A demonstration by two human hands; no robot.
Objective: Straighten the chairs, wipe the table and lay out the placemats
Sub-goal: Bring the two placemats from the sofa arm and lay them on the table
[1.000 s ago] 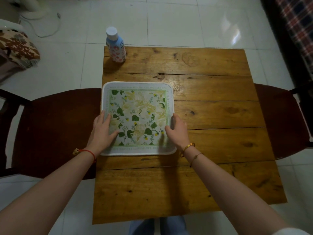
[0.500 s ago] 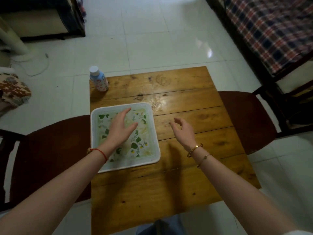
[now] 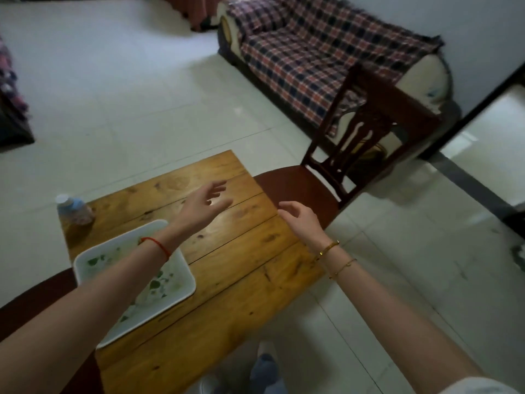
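The bottle [image 3: 74, 210] stands at the worktop's [image 3: 241, 265] ten o'clock corner. Its label is a pink-and-blue blur with nothing readable, and I can't tell what is inside. The floral placemat [image 3: 176, 280] lies flat at about eight o'clock (any lettering on its white border is too smeared to read), and the left forearm passes over it. Both hands hover over the wood, apart and holding nothing. The left hand [image 3: 204, 206] has loose, spread fingers, and the right hand [image 3: 301, 220], near the two o'clock edge, has gently curved ones. A dark chair [image 3: 298, 186] sits against that edge, and a second chair [image 3: 28, 302] shows at seven o'clock.
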